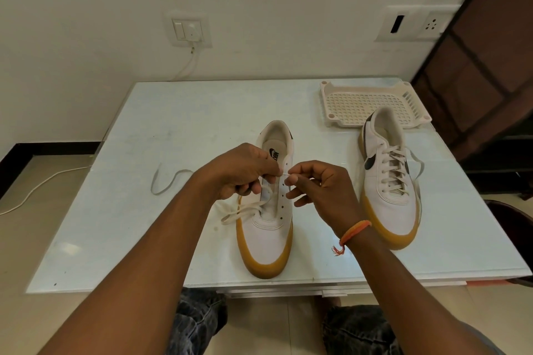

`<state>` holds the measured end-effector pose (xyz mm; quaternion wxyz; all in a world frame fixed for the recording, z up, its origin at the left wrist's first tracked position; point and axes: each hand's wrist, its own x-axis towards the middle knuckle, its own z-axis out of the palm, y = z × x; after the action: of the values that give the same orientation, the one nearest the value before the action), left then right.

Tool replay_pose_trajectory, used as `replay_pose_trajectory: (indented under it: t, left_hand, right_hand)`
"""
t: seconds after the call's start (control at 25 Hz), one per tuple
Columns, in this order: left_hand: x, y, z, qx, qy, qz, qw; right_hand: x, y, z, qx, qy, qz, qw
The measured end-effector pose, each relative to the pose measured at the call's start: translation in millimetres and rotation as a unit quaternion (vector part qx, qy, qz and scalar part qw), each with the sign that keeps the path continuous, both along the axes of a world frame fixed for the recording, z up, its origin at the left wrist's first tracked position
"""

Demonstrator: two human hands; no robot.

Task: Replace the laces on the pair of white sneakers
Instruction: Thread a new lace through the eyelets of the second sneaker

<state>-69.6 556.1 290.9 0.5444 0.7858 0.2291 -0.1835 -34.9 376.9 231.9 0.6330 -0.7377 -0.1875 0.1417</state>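
Head view. The near sneaker (266,228), white with a gum sole, stands at the middle of the worktop (161,130), toe toward the person; most of its eyelets are bare. Both hands meet above its upper eyelets. The left hand (242,173) has its fingers curled and pinches one stretch of the lace (245,210); the right hand (320,187) pinches the lace tip between thumb and forefinger, just beside the right eyelet row. The rest of this lace hangs slack off the sneaker's left side and lies on the worktop. A second, loose lace (167,179) lies well apart to the left. The far sneaker (389,181), fully laced, stands to the right, its heel just beside a perforated tray (360,104).

Handling, as judged: the lace is flat, soft and light, so it buckles if pushed; it is best held close behind its stiff tip to steer it through an eyelet. The sneaker is light enough to slide when the lace is pulled, and steadying its upper would help.
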Motion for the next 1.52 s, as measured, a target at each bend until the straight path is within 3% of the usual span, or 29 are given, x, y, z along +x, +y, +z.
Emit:
replay_pose_trajectory:
  t: [0.12,0.32,0.56,0.68,0.76,0.88,0.96,1.04,1.16,1.32,1.52]
  left_hand:
    - [-4,-4,-1,0.073,-0.086,-0.053,0.992]
    - [-9,-15,-11,0.224,-0.2,-0.111,0.947]
    - [-18,-12,-16,0.114,-0.161,-0.031,0.98]
    - [-26,-11,-20,0.169,-0.154,-0.066,0.971]
    - [-34,-11,-27,0.285,-0.15,-0.125,0.938]
    - [-45,-19,-43,0.468,-0.157,-0.205,0.845]
    - [-49,-27,-52,0.536,-0.167,-0.228,0.795]
    - [-47,-32,-58,0.558,-0.181,-0.223,0.779]
    - [-44,-39,-63,0.524,-0.161,-0.19,0.814]
    - [-42,-27,-66,0.349,-0.096,-0.106,0.926]
    - [-36,-13,-72,0.199,-0.061,-0.104,0.973]
  right_hand:
    - [-3,5,-7,-0.056,-0.042,-0.021,0.997]
    - [-5,6,-13,-0.098,-0.095,-0.028,0.99]
    - [-6,5,-16,-0.099,-0.121,0.005,0.988]
    - [-11,6,-17,-0.09,-0.117,0.018,0.989]
    - [-11,2,-21,-0.106,-0.081,0.014,0.991]
    - [-11,-7,-30,-0.145,-0.005,0.019,0.989]
    - [-15,-9,-36,-0.171,0.0,0.033,0.985]
    - [-19,-9,-38,-0.185,0.0,0.035,0.982]
    - [-19,-11,-40,-0.192,0.015,0.033,0.981]
    - [-19,-14,-40,-0.175,0.044,0.017,0.983]
    - [-21,-14,-41,-0.143,0.066,0.009,0.987]
